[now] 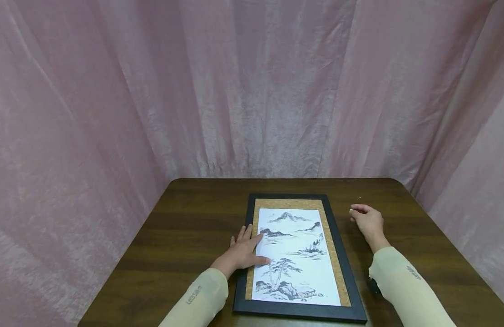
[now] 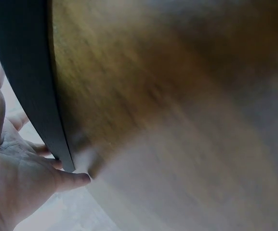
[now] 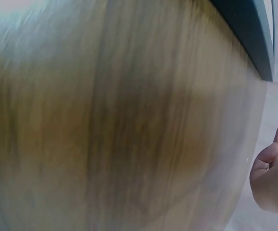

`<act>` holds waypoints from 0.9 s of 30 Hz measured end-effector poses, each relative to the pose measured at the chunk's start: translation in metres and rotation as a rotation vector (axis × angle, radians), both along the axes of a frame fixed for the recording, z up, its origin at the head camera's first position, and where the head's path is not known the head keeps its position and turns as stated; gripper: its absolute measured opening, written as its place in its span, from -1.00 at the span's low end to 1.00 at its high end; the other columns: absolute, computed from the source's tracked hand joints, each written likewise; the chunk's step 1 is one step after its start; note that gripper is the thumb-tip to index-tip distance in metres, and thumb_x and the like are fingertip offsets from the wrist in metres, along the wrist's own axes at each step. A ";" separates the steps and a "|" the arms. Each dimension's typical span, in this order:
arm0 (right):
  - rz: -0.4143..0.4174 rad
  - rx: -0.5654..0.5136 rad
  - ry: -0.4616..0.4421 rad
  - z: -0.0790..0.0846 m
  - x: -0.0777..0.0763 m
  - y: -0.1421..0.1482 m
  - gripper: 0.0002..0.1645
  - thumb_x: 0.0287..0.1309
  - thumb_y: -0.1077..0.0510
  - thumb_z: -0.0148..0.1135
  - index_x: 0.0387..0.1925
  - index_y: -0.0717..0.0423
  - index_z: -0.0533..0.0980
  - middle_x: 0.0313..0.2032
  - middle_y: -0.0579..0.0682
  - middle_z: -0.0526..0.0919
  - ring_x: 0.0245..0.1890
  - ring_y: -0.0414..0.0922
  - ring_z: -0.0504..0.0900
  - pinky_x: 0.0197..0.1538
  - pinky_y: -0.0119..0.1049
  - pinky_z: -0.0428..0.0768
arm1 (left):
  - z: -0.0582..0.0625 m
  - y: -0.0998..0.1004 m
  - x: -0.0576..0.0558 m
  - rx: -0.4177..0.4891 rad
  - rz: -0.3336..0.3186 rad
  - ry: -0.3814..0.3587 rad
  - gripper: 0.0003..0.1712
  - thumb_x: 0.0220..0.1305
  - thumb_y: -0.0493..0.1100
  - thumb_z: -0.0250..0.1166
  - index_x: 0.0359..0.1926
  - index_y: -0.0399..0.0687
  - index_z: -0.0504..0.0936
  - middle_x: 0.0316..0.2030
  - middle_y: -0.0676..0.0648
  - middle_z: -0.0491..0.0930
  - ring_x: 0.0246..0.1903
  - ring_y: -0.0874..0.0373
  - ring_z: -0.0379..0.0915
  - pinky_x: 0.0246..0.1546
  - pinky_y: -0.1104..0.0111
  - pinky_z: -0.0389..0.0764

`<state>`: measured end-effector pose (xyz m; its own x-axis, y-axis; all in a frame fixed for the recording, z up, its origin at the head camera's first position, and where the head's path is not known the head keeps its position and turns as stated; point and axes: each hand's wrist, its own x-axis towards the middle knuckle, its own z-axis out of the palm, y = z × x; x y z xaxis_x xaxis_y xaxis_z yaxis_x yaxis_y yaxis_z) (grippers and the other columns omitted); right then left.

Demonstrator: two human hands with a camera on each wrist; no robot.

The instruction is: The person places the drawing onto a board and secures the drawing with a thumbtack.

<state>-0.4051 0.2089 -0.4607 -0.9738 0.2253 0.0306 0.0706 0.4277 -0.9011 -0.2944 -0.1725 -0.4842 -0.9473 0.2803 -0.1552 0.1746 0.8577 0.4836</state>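
We see the left hand [image 1: 241,253] laid across the left side of the black frame [image 1: 340,254], its grip spread, with the thumb and index finger reaching onto the landscape print [image 1: 297,254]. The frame lies flat on the brown bench [image 1: 186,236], and a tan border [image 1: 290,203] surrounds the print. To the frame's right, apart from it, the right hand [image 1: 368,223] is over the bench with fingers bent; we cannot tell whether its grip pinches anything. Behind the bench hangs a pink curtain [image 1: 252,91]

Dark brown wood-grain table [image 1: 182,227], far corners rounded. Black picture frame [image 1: 341,254] lies flat on it, near mid-width. Tiny pale speck [image 1: 360,197] right of frame's far end.
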 end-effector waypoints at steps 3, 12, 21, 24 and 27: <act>0.026 -0.009 -0.004 0.002 -0.001 -0.008 -0.57 0.20 0.10 0.11 0.08 0.19 0.46 -0.09 0.14 0.54 -0.33 -0.21 0.61 -0.34 -0.49 0.50 | 0.000 0.000 0.000 -0.002 -0.004 0.003 0.05 -0.09 0.49 0.13 0.38 0.18 0.08 0.39 -0.17 -0.32 0.33 -0.13 -0.52 0.14 -0.22 -0.26; 0.080 0.000 -0.026 -0.008 -0.011 -0.026 -0.55 0.27 0.03 0.02 0.11 0.14 0.44 -0.08 0.13 0.53 -0.24 -0.09 0.60 -0.23 -0.30 0.53 | 0.001 0.000 0.001 0.002 -0.010 0.002 0.06 -0.10 0.50 0.12 0.38 0.18 0.07 0.39 -0.17 -0.33 0.33 -0.11 -0.53 0.14 -0.22 -0.26; 0.131 -0.035 -0.038 0.001 -0.011 -0.054 -0.59 0.22 0.09 0.10 0.05 0.20 0.47 -0.12 0.17 0.55 -0.29 -0.07 0.61 -0.31 -0.30 0.55 | 0.000 -0.001 0.000 0.009 0.005 -0.002 0.07 -0.12 0.51 0.13 0.37 0.18 0.09 0.39 -0.16 -0.32 0.34 -0.11 -0.51 0.14 -0.22 -0.25; 0.149 -0.046 -0.031 0.001 -0.015 -0.064 -0.62 0.21 0.13 0.12 0.02 0.23 0.49 -0.17 0.22 0.56 -0.27 0.06 0.58 -0.32 -0.22 0.55 | -0.001 -0.001 0.000 0.010 0.008 -0.006 0.07 -0.12 0.52 0.13 0.37 0.18 0.09 0.39 -0.15 -0.32 0.34 -0.11 -0.51 0.14 -0.22 -0.26; 0.164 -0.048 -0.025 0.001 -0.019 -0.074 -0.65 0.20 0.17 0.12 -0.02 0.25 0.51 -0.23 0.24 0.57 -0.29 0.13 0.56 -0.35 -0.16 0.54 | -0.001 0.000 0.000 0.012 0.010 -0.007 0.07 -0.12 0.51 0.13 0.37 0.18 0.09 0.39 -0.15 -0.32 0.34 -0.11 -0.51 0.14 -0.22 -0.26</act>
